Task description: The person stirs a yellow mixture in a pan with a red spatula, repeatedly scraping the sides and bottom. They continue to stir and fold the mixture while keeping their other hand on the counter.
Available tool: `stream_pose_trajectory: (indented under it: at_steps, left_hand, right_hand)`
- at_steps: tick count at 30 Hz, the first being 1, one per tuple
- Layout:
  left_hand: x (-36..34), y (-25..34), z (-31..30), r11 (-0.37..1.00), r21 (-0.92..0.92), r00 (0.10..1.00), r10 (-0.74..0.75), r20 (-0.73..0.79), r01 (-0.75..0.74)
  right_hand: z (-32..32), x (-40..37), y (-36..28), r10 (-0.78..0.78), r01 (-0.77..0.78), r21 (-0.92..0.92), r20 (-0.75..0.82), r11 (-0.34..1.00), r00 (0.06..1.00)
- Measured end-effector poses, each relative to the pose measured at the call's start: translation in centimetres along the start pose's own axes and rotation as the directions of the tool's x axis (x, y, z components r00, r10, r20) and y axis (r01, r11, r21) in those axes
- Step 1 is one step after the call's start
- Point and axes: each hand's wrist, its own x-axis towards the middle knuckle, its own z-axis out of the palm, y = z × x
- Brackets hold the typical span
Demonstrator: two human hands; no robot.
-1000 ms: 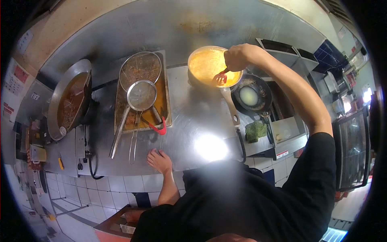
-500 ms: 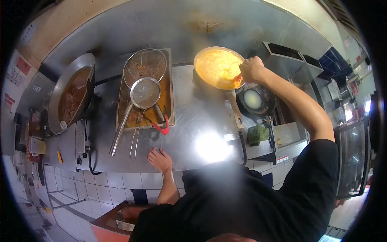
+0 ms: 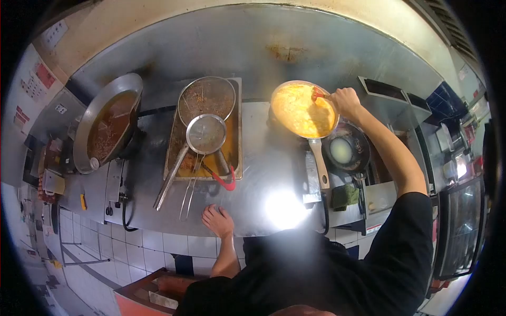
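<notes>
A pan (image 3: 304, 109) full of a yellow-orange egg-like mixture stands at the upper middle, its pale handle pointing toward me. My right hand (image 3: 346, 100) is closed round a red utensil (image 3: 318, 95), whose head touches the mixture near the pan's far right side. Resting on the front edge of the steel counter (image 3: 253, 158), my left hand (image 3: 218, 220) has its fingers apart and nothing in it. A smaller dark pan (image 3: 348, 149) with a pale round content sits just right of the larger one.
Two strainers (image 3: 206, 134) lie over a tray (image 3: 239, 95) of orange liquid, beside red-tipped tongs (image 3: 226, 184). At the left is a large wok (image 3: 81, 126) of brownish liquid. A green cloth or pad (image 3: 345, 197) lies below the small pan.
My right hand has moved the red utensil from the pan's near right side to its far side. The whole view has shifted, so the counter things appear lower and farther right.
</notes>
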Motion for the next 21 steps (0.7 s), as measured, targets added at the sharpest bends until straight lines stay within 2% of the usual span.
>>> stream_pose_trajectory:
  at_steps: [4,6,11,13,15,17,19,21]
  left_hand:
    - [0.1,0.2,-0.3,1.000,0.000,0.999,-0.028,0.042,0.028]
    - [0.1,0.1,-0.4,0.999,0.017,0.998,-0.031,0.053,0.030]
    - [0.0,-0.1,0.2,0.999,0.031,0.998,-0.031,0.046,0.029]
    - [-0.1,-0.2,0.4,0.999,0.029,0.999,-0.031,0.040,0.030]
    - [-0.3,-0.3,0.5,0.999,0.025,0.999,-0.027,0.037,0.026]
    - [-0.2,-0.3,0.7,0.999,0.030,1.000,-0.017,0.007,0.017]
    - [0.0,-0.1,0.0,1.000,0.001,1.000,-0.018,0.023,0.018]
    - [0.0,0.1,-0.2,0.999,-0.026,0.999,-0.023,0.040,0.024]
  right_hand:
    - [0.1,2.3,-0.1,-0.048,0.043,-0.066,-0.070,0.997,0.996]
    - [-0.6,3.2,-0.8,-0.131,0.120,-0.118,-0.090,0.986,0.987]
    - [-2.6,4.8,-3.1,-0.269,0.257,-0.182,-0.038,0.949,0.963]
    - [-3.0,4.8,-4.1,-0.321,0.305,-0.154,-0.095,0.940,0.942]
    - [-3.6,4.2,-4.9,-0.349,0.338,-0.160,-0.045,0.927,0.936]
    - [-4.0,2.9,-5.5,-0.389,0.377,-0.101,-0.138,0.921,0.911]
    - [-4.3,1.5,-5.5,-0.399,0.389,-0.098,-0.127,0.916,0.908]
    - [-3.8,0.5,-5.1,-0.380,0.391,0.011,-0.212,0.920,0.900]
